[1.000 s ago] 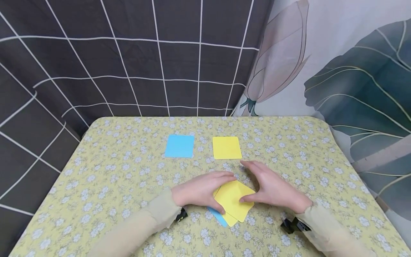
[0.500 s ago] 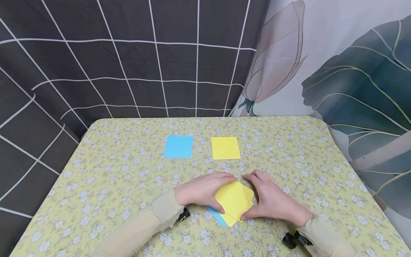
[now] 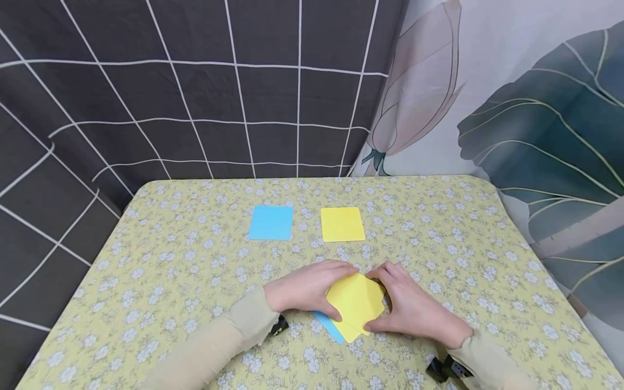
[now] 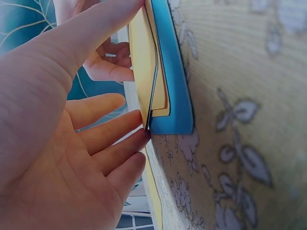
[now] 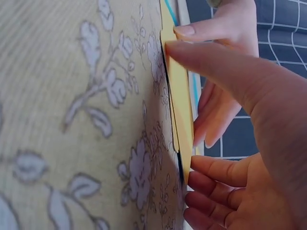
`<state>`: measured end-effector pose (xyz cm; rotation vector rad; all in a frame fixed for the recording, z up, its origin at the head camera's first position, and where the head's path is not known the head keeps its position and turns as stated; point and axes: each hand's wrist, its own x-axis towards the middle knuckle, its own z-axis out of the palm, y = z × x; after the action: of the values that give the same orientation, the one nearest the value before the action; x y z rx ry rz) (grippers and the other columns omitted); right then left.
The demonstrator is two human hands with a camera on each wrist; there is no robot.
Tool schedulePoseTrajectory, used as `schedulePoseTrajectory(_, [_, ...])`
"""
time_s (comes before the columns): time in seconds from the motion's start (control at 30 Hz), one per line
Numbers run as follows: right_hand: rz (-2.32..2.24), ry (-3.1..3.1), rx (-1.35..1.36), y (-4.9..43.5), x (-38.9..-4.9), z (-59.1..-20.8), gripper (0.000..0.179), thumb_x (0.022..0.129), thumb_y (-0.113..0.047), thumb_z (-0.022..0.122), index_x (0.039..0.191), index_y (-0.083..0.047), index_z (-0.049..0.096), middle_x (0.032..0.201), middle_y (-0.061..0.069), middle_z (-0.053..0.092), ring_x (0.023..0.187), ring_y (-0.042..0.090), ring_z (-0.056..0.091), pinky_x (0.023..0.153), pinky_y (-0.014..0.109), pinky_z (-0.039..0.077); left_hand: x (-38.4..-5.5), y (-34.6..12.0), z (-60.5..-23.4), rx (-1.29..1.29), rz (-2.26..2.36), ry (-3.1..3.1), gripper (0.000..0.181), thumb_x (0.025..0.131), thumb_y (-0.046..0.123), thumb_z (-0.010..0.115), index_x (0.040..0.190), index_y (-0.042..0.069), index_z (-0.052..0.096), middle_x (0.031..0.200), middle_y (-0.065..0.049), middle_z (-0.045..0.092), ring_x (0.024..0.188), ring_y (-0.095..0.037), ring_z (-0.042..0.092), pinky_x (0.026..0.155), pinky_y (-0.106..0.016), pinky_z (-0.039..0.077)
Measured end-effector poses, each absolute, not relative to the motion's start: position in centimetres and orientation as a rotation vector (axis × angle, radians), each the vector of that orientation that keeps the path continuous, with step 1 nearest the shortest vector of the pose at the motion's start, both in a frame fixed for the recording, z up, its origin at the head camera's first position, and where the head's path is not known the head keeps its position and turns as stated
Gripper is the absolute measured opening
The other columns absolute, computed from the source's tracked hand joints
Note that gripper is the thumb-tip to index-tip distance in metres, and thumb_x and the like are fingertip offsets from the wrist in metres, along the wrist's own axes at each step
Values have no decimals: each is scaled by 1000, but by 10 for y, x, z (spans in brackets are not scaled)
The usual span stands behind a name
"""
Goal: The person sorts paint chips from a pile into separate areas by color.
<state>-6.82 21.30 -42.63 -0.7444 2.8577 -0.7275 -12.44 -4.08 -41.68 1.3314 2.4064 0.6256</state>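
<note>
Several square yellow cards (image 3: 358,304) lie in an uneven, fanned pile near the front middle of the table. A blue card (image 3: 329,328) pokes out beneath them at the lower left; its edge is plain in the left wrist view as a blue card (image 4: 178,103). My left hand (image 3: 312,287) holds the pile's left side, thumb at the near edge and fingers at the far edge. On the right side, my right hand (image 3: 411,304) grips the yellow cards (image 5: 181,103) between thumb and fingers. The palms partly hide the pile's sides.
Farther back, a single blue card (image 3: 271,223) lies flat, with a single yellow card (image 3: 343,224) to its right. A floral cloth (image 3: 185,287) covers the table. Behind stands a dark gridded curtain (image 3: 195,92); a leaf-patterned curtain (image 3: 536,135) hangs at the right.
My right hand has drawn nearer, its fingers moving in from spread to the cards' right edge. The yellow cards have become more closely stacked. My left hand has stayed nearly in place.
</note>
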Motion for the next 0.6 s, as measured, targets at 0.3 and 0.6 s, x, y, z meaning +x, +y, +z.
schedulePoseTrajectory(0.3, [-710,2835,-765,210,-67,-424,101,57,-64,92,132,-4,58,119,-2,51,103,15,47,84,39,55,-123,-42,-415,1332,596,2425,91,81,40,87,155,8,43,155,-4,45,143,-17,39,116,-26,32])
schedulePoseTrajectory(0.6, [-731,2777,-795,214,-73,-417,96,61,-50,94,135,-4,55,122,-1,48,100,13,47,80,31,54,-123,-45,-417,1320,641,2430,104,76,40,91,158,8,36,159,-5,40,145,-18,36,117,-27,31])
